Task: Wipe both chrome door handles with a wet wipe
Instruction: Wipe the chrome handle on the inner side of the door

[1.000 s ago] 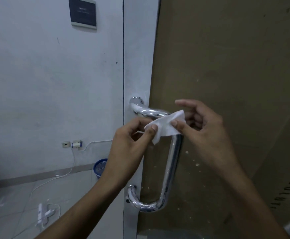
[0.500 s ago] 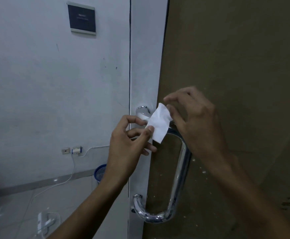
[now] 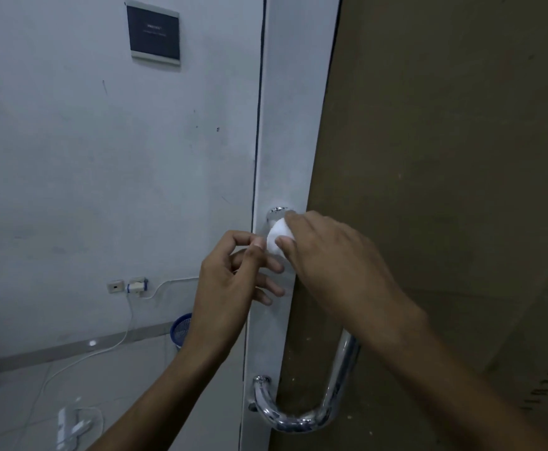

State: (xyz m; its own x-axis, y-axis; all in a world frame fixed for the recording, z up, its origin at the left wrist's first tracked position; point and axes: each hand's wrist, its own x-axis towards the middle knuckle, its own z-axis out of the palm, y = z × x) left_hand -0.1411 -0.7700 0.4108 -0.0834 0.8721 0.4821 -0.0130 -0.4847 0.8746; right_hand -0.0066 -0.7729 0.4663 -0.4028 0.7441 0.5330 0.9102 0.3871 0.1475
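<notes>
A: Handle?
B: Curved chrome tube door handle [image 3: 302, 418], fixed on the pale grey door frame strip [image 3: 285, 157] beside the brown board-covered door panel [image 3: 445, 157]. Top mount sits high, lower mount low, the bar loops between them. The upper bend is hidden behind the hands.

A: Wipe?
B: Small white wet wipe [image 3: 277, 237], bunched up, at the top end of the handle just below the upper chrome mount.

A: Right hand?
B: Right hand [image 3: 334, 255] reaches in from the right, fingers and thumb curled over the wipe, pressing it on the top of the handle. Forearm crosses in front of the handle's vertical bar.

A: Left hand?
B: Left hand [image 3: 230, 278] is just beside, to the left and a little lower. Thumb tip meets the wipe's left edge, fingers loosely bent. Cannot tell if it pinches the wipe or only touches it.

A: Hands together or apart?
B: Close together, both at the wipe.

A: Background?
B: White wall [image 3: 87, 157] on the left with a dark rectangular sign plate [image 3: 153, 30] up high. Low down, a wall socket with a white plug [image 3: 135, 284], a white cable [image 3: 116, 340] trailing to the tiled floor [image 3: 22, 402]. Blue mesh waste basket [image 3: 181, 330] by the wall, partly behind the left forearm. A white power strip [image 3: 70, 428] lies on the floor at the bottom left.
</notes>
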